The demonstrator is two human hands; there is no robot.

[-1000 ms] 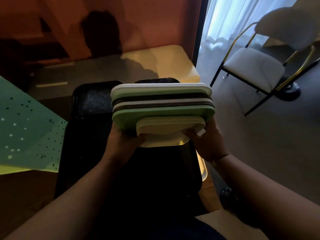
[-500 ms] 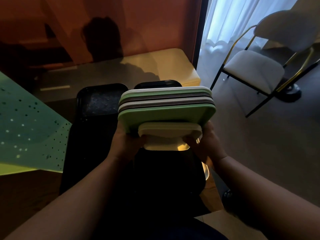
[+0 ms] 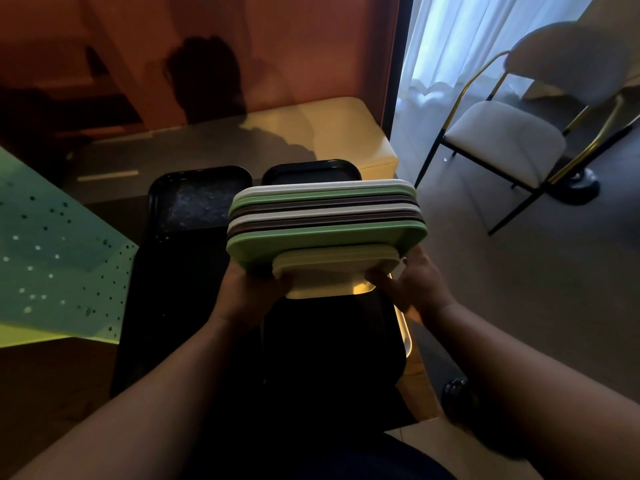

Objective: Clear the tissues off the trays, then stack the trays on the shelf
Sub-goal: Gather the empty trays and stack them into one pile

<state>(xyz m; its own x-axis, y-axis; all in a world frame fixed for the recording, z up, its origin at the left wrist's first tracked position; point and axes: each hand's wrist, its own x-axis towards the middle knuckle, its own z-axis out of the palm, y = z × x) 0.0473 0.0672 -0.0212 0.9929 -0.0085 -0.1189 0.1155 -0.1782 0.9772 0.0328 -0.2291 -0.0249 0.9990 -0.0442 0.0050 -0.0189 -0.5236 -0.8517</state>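
1. Between the two hands, in the head view, a stack of trays [image 3: 325,220] is held up at chest height: white, green and brown trays nested together, with a smaller cream tray at the bottom.
2. The stack's near left end is gripped by the left hand [image 3: 247,292], whose fingers are curled under the lowest trays; how far the fingers reach underneath cannot be told.
3. The near right end is gripped by the right hand [image 3: 414,287], with the thumb laid against the cream tray and the fingers hidden beneath.
4. No tissues are seen on the top tray or anywhere else in the view, so the clearing step is judged to be done.
5. Below and beyond the stack, two black trays [image 3: 201,202] are seen lying side by side on a dark surface; the left one shows a speckled, glinting floor, and what the specks are cannot be told.
6. Whether this dark surface is the shelf named in the task cannot be told from the view.
7. The stack is held apart from every surface, so the stacking step is judged to be under way but not finished: the trays have yet to be set down.
8. A cream bench [image 3: 346,133] stands against an orange wall behind, a perforated green panel [image 3: 52,258] lies at the left, and a white chair [image 3: 505,140] stands well apart at the right by a curtain.
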